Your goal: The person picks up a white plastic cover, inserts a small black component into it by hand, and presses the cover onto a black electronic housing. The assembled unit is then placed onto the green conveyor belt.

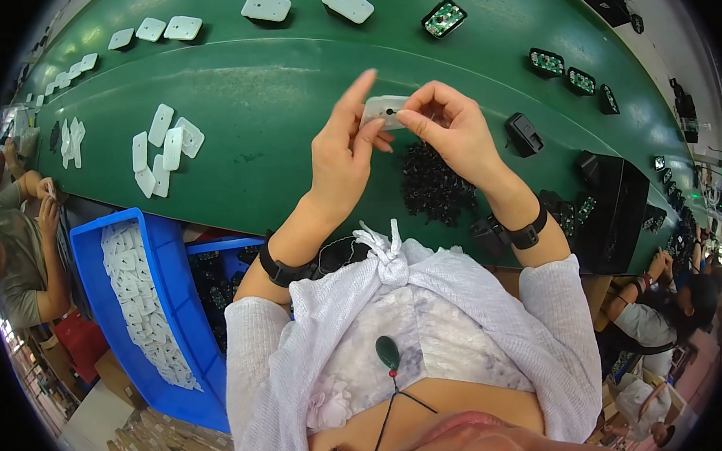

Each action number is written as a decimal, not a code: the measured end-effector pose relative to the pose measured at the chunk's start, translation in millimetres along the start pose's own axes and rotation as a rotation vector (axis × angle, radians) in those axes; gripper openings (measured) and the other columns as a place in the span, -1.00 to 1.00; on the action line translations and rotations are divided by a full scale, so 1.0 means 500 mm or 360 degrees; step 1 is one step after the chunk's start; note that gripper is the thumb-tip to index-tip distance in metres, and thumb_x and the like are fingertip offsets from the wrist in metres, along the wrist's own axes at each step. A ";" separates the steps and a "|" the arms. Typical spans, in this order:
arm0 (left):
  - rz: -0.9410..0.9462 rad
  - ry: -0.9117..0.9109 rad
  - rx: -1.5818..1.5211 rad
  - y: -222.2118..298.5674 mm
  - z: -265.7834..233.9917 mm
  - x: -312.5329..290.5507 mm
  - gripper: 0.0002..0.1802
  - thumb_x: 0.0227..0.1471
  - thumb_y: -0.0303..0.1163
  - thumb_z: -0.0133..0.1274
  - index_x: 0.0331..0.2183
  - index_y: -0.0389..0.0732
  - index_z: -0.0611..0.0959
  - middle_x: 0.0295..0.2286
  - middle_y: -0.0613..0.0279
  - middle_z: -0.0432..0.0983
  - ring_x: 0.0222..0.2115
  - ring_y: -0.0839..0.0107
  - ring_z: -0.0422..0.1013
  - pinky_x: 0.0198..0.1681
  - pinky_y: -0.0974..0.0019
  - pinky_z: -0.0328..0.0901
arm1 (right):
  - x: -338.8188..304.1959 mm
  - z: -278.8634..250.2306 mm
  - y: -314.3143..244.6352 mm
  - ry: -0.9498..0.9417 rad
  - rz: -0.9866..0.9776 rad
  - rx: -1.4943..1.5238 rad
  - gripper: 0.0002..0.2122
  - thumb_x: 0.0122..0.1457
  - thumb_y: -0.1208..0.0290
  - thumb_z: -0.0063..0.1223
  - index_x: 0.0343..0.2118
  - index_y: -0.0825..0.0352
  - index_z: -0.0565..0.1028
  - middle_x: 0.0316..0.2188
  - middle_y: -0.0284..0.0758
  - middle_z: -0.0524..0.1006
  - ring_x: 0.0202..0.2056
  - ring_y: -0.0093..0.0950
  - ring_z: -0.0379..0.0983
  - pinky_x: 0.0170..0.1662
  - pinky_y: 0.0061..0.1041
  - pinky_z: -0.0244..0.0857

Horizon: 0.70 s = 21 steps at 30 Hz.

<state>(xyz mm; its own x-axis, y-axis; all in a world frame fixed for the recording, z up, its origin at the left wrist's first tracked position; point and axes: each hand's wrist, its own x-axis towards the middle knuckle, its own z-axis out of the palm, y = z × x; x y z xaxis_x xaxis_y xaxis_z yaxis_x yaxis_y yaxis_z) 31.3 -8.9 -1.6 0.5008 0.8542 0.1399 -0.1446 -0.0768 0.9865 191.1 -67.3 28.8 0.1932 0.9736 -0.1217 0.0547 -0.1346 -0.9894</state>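
A white plastic cover [377, 108] with rounded corners is held up above the green bench. My left hand [342, 145] grips its left end, thumb on the face and index finger stretched out away from it. At the cover's right end, my right hand [451, 127] is closed, its thumb and index finger pinched at a small black part [391, 111] in the cover's hole. The fingertips partly hide that part. Just below my right hand lies a heap of small black parts [434, 187].
Loose white covers [172, 148] lie left on the green bench [241, 109]. Along the far side stand white-topped housings [266, 7] and housings with circuit boards [444, 18]. A blue bin [164, 277] of white pieces is lower left, a black box [613, 212] right. Other people work at both sides.
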 end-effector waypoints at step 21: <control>-0.0094 -0.0009 -0.0451 -0.003 -0.027 -0.016 -0.90 0.13 -0.52 0.04 -0.34 -0.35 0.47 -0.40 0.16 0.49 -0.45 0.48 0.47 -0.36 0.44 0.41 | -0.024 0.064 0.041 0.0377 -0.0429 -0.0342 -0.85 0.09 0.47 0.20 -0.36 0.35 0.44 -0.40 -0.48 0.41 -0.48 -0.73 0.23 -0.45 -0.73 0.13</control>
<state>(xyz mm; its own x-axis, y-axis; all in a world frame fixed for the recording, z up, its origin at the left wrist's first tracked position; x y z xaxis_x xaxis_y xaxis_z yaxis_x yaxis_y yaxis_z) 15.9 -8.4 -5.2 0.5204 0.8498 0.0839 -0.3474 0.1209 0.9299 158.7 -75.8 7.5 0.3625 0.9132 0.1861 0.3327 0.0597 -0.9411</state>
